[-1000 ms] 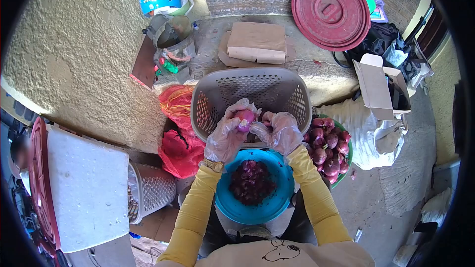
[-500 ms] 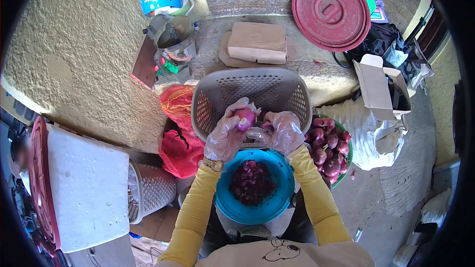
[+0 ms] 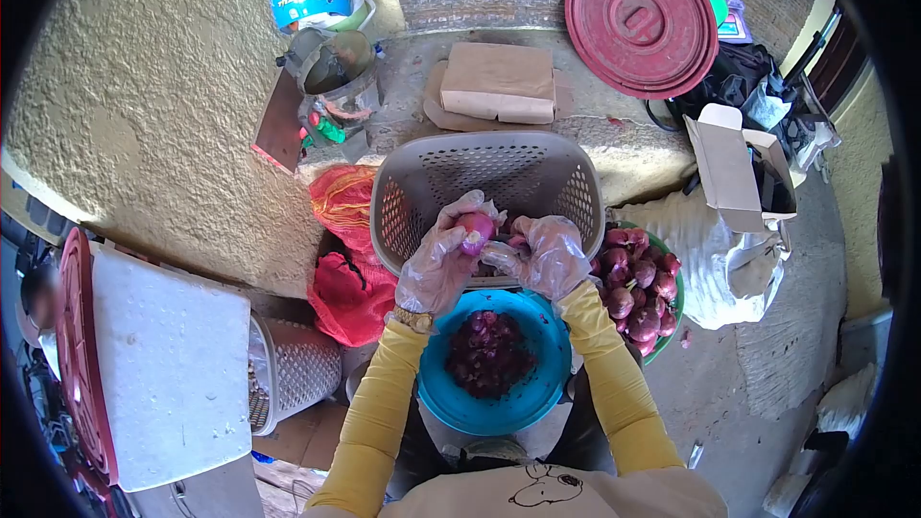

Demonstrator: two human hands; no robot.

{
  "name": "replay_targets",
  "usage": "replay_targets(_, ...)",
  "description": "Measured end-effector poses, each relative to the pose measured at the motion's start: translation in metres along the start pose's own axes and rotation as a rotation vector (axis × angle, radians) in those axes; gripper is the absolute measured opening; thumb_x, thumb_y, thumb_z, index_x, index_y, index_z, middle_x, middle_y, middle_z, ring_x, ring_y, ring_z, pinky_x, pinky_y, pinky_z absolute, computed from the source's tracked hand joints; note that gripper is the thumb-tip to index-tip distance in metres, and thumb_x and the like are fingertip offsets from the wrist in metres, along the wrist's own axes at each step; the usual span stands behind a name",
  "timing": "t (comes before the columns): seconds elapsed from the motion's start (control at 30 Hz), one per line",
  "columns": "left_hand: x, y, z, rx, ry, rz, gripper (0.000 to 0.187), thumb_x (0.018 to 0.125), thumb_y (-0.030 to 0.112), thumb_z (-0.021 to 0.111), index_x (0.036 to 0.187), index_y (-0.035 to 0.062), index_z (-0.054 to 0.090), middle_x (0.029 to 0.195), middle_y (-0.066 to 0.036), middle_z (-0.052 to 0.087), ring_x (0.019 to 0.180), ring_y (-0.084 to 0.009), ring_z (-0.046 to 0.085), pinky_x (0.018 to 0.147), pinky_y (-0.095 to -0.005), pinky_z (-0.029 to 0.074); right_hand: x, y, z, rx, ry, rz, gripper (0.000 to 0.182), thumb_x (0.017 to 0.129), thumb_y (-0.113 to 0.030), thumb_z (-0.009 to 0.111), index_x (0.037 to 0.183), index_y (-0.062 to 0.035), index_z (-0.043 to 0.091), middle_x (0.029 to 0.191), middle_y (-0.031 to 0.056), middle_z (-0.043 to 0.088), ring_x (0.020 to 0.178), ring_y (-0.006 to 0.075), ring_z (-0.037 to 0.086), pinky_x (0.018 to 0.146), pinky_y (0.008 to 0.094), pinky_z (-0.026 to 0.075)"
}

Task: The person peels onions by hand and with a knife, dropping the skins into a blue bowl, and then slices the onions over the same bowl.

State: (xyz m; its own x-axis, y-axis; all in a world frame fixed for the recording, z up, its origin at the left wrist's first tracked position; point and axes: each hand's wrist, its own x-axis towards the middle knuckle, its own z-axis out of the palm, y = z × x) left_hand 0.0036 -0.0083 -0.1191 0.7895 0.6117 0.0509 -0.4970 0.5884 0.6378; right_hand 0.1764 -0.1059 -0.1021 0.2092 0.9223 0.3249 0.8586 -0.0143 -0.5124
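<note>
A peeled-looking red onion is gripped in my left hand, which wears a clear plastic glove. Close beside it, my right hand, gloved the same way, is closed; what its fingers hold is hidden, though a bit of purple shows at them. Both hands are over the near rim of a grey perforated basket. Just below them sits a blue basin with dark purple scraps in it. To the right of my right hand, a green-rimmed container is heaped with red onions.
Red mesh sacks lie left of the basket, near another perforated basket and a white foam box. A cardboard package and a red lid are on the ledge ahead. A white sack lies at right.
</note>
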Motion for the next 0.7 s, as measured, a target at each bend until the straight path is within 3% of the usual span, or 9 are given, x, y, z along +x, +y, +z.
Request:
replay_targets(0.07, 0.001, -0.001, -0.002, 0.008, 0.008, 0.004, 0.059, 0.094, 0.023, 0.071, 0.145, 0.0048, 0.048, 0.141, -0.018, 0.055, 0.132, -0.0323, 0.054, 0.111, -0.0440, 0.048, -0.001, 0.003, 0.004, 0.025, 0.090, -0.052, 0.063, 0.079, -0.067, 0.077, 0.082, -0.0051, 0.068, 0.064, 0.0129, 0.064, 0.062, 0.0364, 0.065, 0.061, 0.0454, 0.052)
replay_targets(0.17, 0.001, -0.001, -0.001, 0.018, -0.003, 0.002, 0.058, 0.093, 0.024, 0.072, 0.144, 0.0050, 0.049, 0.141, -0.018, 0.054, 0.132, -0.0317, 0.054, 0.111, -0.0437, 0.048, -0.001, 0.004, 0.004, 0.020, 0.112, -0.072, 0.061, 0.082, -0.066, 0.075, 0.083, -0.0050, 0.068, 0.064, 0.0147, 0.063, 0.062, 0.0384, 0.064, 0.060, 0.0467, 0.050)
replay_targets(0.23, 0.000, 0.000, 0.000, 0.022, -0.011, 0.000, 0.058, 0.094, 0.024, 0.071, 0.144, 0.0051, 0.049, 0.141, -0.017, 0.054, 0.132, -0.0305, 0.054, 0.112, -0.0415, 0.047, 0.000, 0.006, 0.002, -0.049, -0.044, -0.019, 0.066, 0.087, -0.070, 0.065, 0.091, -0.0041, 0.072, 0.071, 0.0186, 0.068, 0.074, 0.0399, 0.069, 0.070, 0.0495, 0.054)
replay_targets(0.33, 0.001, 0.000, -0.001, 0.032, -0.033, 0.009, 0.058, 0.095, 0.026, 0.071, 0.145, 0.0052, 0.048, 0.142, -0.016, 0.054, 0.133, -0.0296, 0.054, 0.113, -0.0398, 0.046, -0.002, 0.008, 0.007, 0.000, 0.031, -0.080, 0.058, 0.086, -0.061, 0.073, 0.080, -0.0036, 0.069, 0.065, 0.0190, 0.061, 0.063, 0.0422, 0.061, 0.061, 0.0499, 0.048)
replay_targets(0.43, 0.000, 0.001, -0.001, 0.042, -0.036, 0.010, 0.058, 0.095, 0.027, 0.071, 0.145, 0.0054, 0.048, 0.142, -0.016, 0.053, 0.134, -0.0302, 0.054, 0.115, -0.0406, 0.044, -0.004, 0.009, 0.008, 0.018, -0.024, -0.055, 0.061, 0.088, -0.066, 0.068, 0.086, -0.0049, 0.071, 0.069, 0.0191, 0.066, 0.073, 0.0414, 0.067, 0.070, 0.0503, 0.053)
replay_targets(0.57, 0.000, 0.003, 0.005, 0.001, -0.002, -0.001, 0.059, 0.093, 0.024, 0.073, 0.143, 0.0059, 0.049, 0.141, -0.017, 0.054, 0.134, -0.0324, 0.053, 0.112, -0.0441, 0.047, -0.006, 0.006, 0.006, 0.094, -0.021, -0.097, 0.058, 0.087, -0.064, 0.069, 0.086, -0.0060, 0.071, 0.070, 0.0173, 0.067, 0.072, 0.0408, 0.067, 0.069, 0.0497, 0.053)
replay_targets(0.63, 0.001, 0.003, 0.003, 0.007, 0.006, -0.002, 0.058, 0.093, 0.024, 0.073, 0.142, 0.0061, 0.049, 0.141, -0.017, 0.054, 0.135, -0.0328, 0.052, 0.112, -0.0444, 0.048, -0.006, 0.009, 0.012, 0.055, 0.178, -0.243, 0.056, 0.082, -0.060, 0.077, 0.076, -0.0049, 0.068, 0.061, 0.0135, 0.062, 0.061, 0.0378, 0.062, 0.059, 0.0473, 0.048)
replay_targets(0.7, 0.001, 0.003, 0.001, 0.012, 0.015, -0.006, 0.058, 0.093, 0.024, 0.073, 0.142, 0.0064, 0.049, 0.141, -0.017, 0.054, 0.135, -0.0332, 0.052, 0.111, -0.0447, 0.048, -0.005, 0.012, 0.010, -0.009, 0.170, -0.212, 0.057, 0.081, -0.061, 0.078, 0.074, -0.0060, 0.067, 0.061, 0.0125, 0.063, 0.060, 0.0369, 0.062, 0.059, 0.0470, 0.048)
